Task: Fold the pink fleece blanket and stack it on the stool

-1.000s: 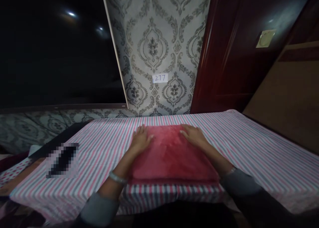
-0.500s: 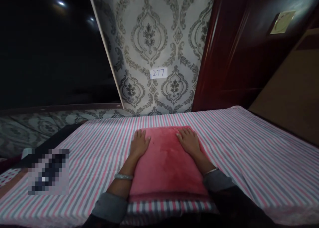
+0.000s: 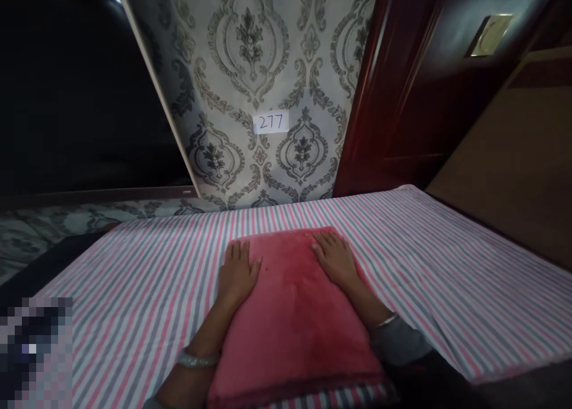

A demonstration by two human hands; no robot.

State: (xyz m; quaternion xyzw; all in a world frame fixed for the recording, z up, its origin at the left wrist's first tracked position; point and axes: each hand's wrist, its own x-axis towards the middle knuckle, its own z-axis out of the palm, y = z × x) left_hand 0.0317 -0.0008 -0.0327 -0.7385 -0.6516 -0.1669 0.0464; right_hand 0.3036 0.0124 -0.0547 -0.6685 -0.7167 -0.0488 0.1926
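A folded pink plush blanket [image 3: 286, 313] lies flat in front of me, its short far edge towards the wall. My left hand [image 3: 238, 272] rests palm down on its far left corner, fingers stretched out. On the far right corner lies my right hand [image 3: 335, 257], also flat with the fingers extended. Neither hand grips the cloth. Beneath the blanket is a striped pink, grey and white sheet [image 3: 134, 290] covering the surface.
Behind the surface stands a patterned wall bearing a paper label [image 3: 271, 122] marked 277. A large black screen [image 3: 80, 99] hangs at the left. At the right are a dark red wooden panel [image 3: 402, 111] and a brown board [image 3: 513, 158]. A blurred patch covers the lower left.
The view has shifted a little to the right and closer. Both hands stay flat on the blanket's far corners.
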